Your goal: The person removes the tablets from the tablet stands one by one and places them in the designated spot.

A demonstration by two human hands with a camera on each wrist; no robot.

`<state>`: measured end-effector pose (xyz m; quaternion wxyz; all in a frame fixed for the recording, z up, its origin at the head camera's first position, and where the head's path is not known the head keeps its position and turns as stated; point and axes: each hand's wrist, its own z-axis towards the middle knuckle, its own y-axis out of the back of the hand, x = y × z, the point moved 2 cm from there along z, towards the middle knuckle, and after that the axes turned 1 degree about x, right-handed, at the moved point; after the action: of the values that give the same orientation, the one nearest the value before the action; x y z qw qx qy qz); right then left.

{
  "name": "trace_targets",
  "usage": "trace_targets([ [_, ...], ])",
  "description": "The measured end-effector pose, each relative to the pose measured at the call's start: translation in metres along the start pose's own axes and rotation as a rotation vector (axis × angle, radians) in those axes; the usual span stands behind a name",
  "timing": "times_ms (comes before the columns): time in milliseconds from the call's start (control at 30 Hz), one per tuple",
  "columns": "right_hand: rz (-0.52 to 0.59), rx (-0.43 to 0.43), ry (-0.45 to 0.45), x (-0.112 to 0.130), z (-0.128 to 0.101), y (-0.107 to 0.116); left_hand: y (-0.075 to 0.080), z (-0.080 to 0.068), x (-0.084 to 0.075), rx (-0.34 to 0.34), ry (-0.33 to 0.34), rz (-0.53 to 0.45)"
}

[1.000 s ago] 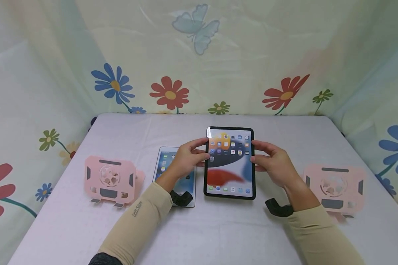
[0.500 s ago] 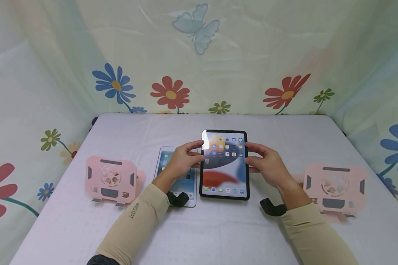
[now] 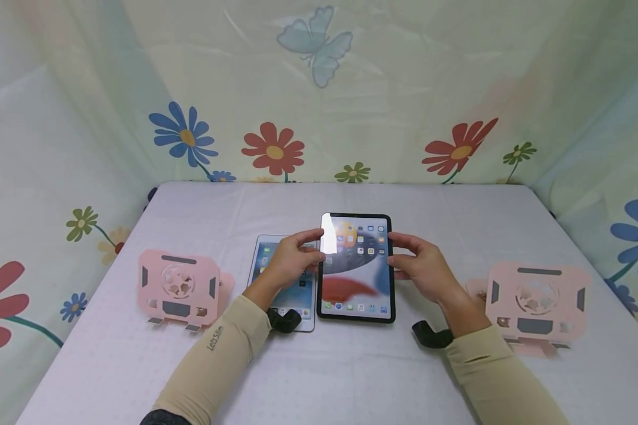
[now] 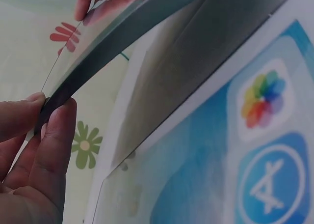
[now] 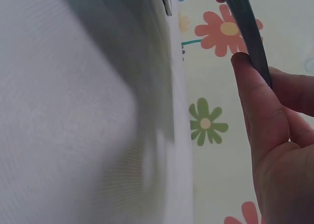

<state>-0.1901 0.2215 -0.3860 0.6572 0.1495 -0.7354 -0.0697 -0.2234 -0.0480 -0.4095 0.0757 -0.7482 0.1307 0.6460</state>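
Observation:
A black-framed tablet (image 3: 356, 268) with a lit home screen is held above the table between both hands. My left hand (image 3: 292, 260) pinches its left edge (image 4: 78, 79), thumb on top and fingers under. My right hand (image 3: 417, 265) pinches its right edge (image 5: 248, 32) the same way. A second, white-framed tablet (image 3: 282, 289) lies flat on the table under my left hand, its app icons (image 4: 265, 98) large in the left wrist view.
Two pink folding stands sit on the white table, one at the left (image 3: 178, 289) and one at the right (image 3: 534, 304). Flowered curtain (image 3: 319, 88) closes in the back and both sides. The table's front (image 3: 324, 378) lies bare.
Both hands have carried the black tablet a little to the left and lower, closer over the white tablet's right edge. The stands have not moved.

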Motion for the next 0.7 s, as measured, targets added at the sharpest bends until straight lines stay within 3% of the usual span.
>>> trace_targets([
  [700,-0.042,0.005,-0.052,-0.009,0.002,-0.007,0.001,0.0,0.012,-0.001,0.048,-0.05],
])
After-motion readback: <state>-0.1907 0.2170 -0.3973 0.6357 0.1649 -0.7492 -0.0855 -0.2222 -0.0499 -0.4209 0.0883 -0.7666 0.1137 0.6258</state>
